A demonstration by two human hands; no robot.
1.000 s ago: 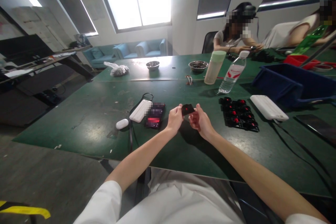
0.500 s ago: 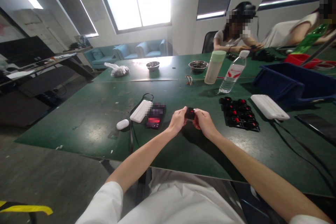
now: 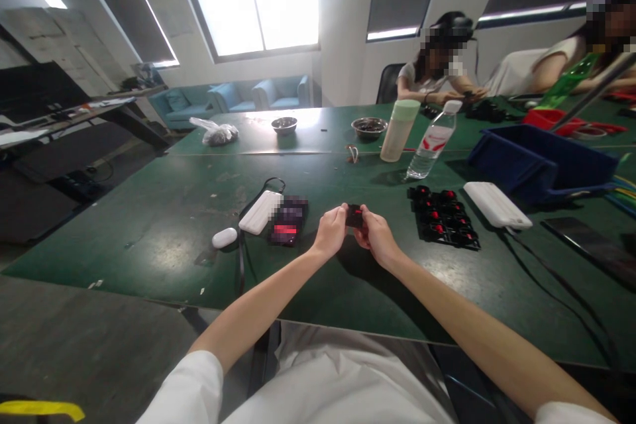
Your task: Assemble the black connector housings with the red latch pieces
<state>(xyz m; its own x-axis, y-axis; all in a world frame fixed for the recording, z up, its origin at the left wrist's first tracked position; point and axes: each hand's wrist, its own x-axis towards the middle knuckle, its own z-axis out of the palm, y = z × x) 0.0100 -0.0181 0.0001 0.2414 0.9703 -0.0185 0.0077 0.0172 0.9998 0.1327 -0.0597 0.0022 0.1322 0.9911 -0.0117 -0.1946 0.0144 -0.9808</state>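
Between my two hands is a small black part with a red spot (image 3: 354, 215), held just above the green table (image 3: 318, 291). My left hand (image 3: 330, 230) grips its left side, fingers closed. On its right side my right hand (image 3: 376, 233) pinches it, with the lower fingers curled beneath. Rows of similar black parts with red pieces (image 3: 444, 217) lie to the right of my hands. To the left is a phone (image 3: 289, 222) with a lit screen, beside a white power bank (image 3: 261, 212).
A white case (image 3: 224, 238) lies at left. Beyond my hands stand a pale bottle with a green cap (image 3: 399, 131), a water bottle (image 3: 433, 142) and two metal bowls (image 3: 369, 128). A blue bin (image 3: 541, 162) and another power bank (image 3: 497, 205) are at right. People sit across the table.
The view has shifted slightly, so most things appear a little further left. Both hands still hold the small black part, with little visible change in their grip.
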